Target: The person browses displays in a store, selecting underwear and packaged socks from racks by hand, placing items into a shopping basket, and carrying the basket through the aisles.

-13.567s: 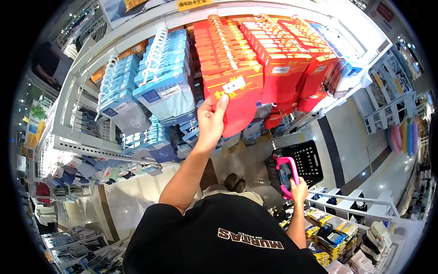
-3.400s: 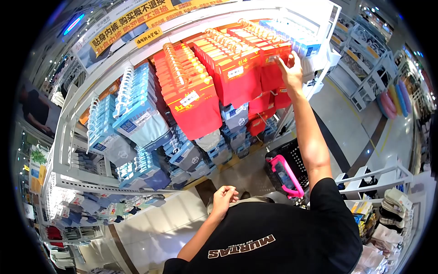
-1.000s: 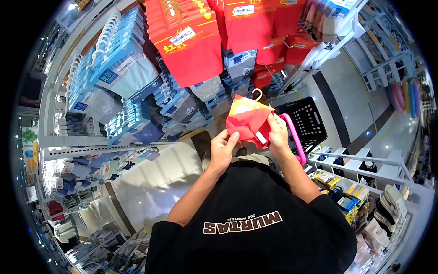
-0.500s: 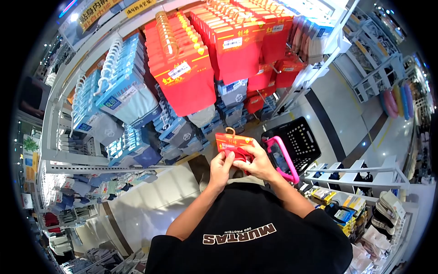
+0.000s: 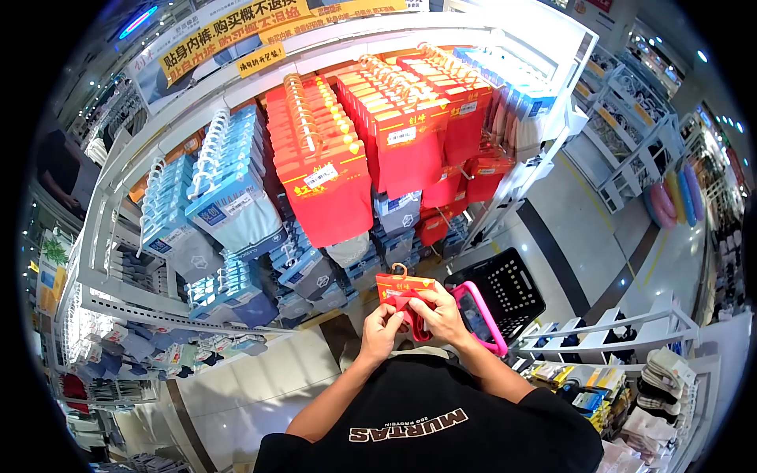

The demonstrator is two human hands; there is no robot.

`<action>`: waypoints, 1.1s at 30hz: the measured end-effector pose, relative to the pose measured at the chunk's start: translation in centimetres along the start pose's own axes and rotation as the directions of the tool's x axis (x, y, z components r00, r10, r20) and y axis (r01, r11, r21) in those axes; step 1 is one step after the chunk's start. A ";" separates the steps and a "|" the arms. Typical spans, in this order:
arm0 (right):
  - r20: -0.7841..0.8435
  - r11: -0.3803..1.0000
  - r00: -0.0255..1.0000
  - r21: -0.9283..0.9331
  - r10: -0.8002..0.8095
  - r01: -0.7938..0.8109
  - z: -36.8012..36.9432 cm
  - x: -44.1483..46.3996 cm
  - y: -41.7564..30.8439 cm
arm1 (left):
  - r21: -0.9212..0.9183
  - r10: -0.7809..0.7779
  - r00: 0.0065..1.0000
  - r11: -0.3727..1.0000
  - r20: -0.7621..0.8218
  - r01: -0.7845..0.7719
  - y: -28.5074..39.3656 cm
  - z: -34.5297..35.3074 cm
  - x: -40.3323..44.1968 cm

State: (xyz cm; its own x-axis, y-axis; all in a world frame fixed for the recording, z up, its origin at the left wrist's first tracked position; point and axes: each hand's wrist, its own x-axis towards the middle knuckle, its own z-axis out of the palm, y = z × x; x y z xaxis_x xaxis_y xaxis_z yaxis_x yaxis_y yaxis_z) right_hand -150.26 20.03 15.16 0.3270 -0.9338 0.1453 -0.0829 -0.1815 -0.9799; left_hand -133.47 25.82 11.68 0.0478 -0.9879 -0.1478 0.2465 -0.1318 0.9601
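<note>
A red pack of underpants (image 5: 406, 285) on a card with a small orange hanger hook is held in front of my chest. My left hand (image 5: 380, 333) pinches its lower left side, thumb and fingers closed on the red cloth. On the other side, my right hand (image 5: 443, 318) grips the card's right edge and the cloth below it. Some red fabric hangs loose between both hands, partly hidden by the fingers. Matching red packs (image 5: 325, 206) hang on the rack just beyond, apart from my hands.
Light blue packs (image 5: 236, 206) fill the rack's left side. A black basket (image 5: 516, 293) with a pink handle (image 5: 490, 327) is to my right. Socks (image 5: 669, 377) hang at the lower right. A yellow sign (image 5: 236, 31) tops the rack. Pale floor (image 5: 260, 378) shows at left.
The view has tilted up, so the rack sits lower and more of the signs shows. My fingers have shifted on the red underpants, and the cloth now hangs lower under the card.
</note>
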 end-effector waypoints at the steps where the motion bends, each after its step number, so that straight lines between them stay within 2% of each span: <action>1: 0.004 1.000 1.000 -0.002 0.000 0.000 0.0 0.0 -0.1 | 0.015 0.004 1.000 1.000 -0.008 -0.004 -0.1 0.0 0.0; 4: 0.025 1.000 1.000 0.012 0.015 -0.015 -0.3 0.2 -0.9 | 0.025 -0.007 1.000 1.000 -0.025 0.008 -0.2 -0.2 -0.1; 7: -0.043 1.000 0.999 -0.030 -0.002 0.001 -2.1 1.3 0.1 | 0.095 -0.048 0.998 0.994 -0.028 0.050 -0.4 -0.6 -0.3; 9: -0.124 0.997 0.992 0.070 0.021 -0.012 -3.9 2.4 0.7 | 0.154 -0.096 0.995 0.983 -0.020 0.098 -1.1 -1.1 -0.6; 11: -0.182 0.985 0.982 0.150 -0.056 0.084 -6.1 4.4 0.0 | 0.133 -0.158 0.987 0.979 0.002 0.156 -1.7 -1.5 -1.2; 13: -0.356 0.950 0.929 0.239 -0.106 0.200 -7.9 6.4 -1.1 | 0.095 -0.230 0.973 0.969 0.017 0.228 -2.0 -1.8 -2.1; 16: -0.375 0.862 0.918 0.417 -0.127 0.289 -10.9 9.5 -4.4 | 0.119 -0.251 0.966 0.963 0.062 0.242 -3.5 -2.5 -2.9; 17: -0.387 0.834 0.910 0.447 -0.145 0.323 -12.1 10.9 -4.8 | 0.127 -0.255 0.964 0.961 0.070 0.245 -3.6 -2.6 -3.0; 19: -0.455 0.846 0.870 0.375 -0.187 0.378 -14.6 14.4 -4.6 | 0.171 -0.256 0.963 0.956 0.088 0.238 -3.4 -2.6 -3.2; 21: -0.426 0.804 0.875 0.423 -0.230 0.418 -16.6 17.7 -5.4 | 0.186 -0.250 0.964 0.955 0.095 0.230 -3.0 -2.5 -3.4; 25: -0.457 0.757 0.864 0.484 -0.210 0.440 -18.0 22.1 -8.0 | 0.158 -0.233 0.970 0.962 0.064 0.221 -2.2 -2.6 -3.8; 27: -0.417 0.735 0.889 0.540 -0.190 0.411 -18.6 23.8 -8.4 | 0.137 -0.230 0.973 0.965 0.026 0.225 -2.4 -2.8 -4.0; 30: -0.291 0.761 0.935 0.555 -0.201 0.336 -18.6 25.5 -8.5 | 0.157 -0.204 0.979 0.967 -0.001 0.201 -3.3 -3.4 -4.2; 31: -0.320 0.813 0.933 0.491 -0.164 0.312 -18.3 26.3 -8.0 | 0.163 -0.196 0.980 0.967 -0.010 0.195 -3.2 -3.4 -4.5; 33: -0.275 0.839 0.952 0.480 -0.132 0.256 -17.7 26.1 -7.3 | 0.162 -0.197 0.980 0.966 -0.032 0.200 -3.0 -3.5 -4.7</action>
State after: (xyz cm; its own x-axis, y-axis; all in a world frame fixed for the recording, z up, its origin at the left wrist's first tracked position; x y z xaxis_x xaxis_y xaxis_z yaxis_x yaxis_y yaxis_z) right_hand -157.81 -8.47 28.56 0.0632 -0.9500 0.3057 0.4661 -0.2428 -0.8508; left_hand -131.06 31.15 8.69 0.0293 -0.9393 -0.3418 0.0910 -0.3380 0.9367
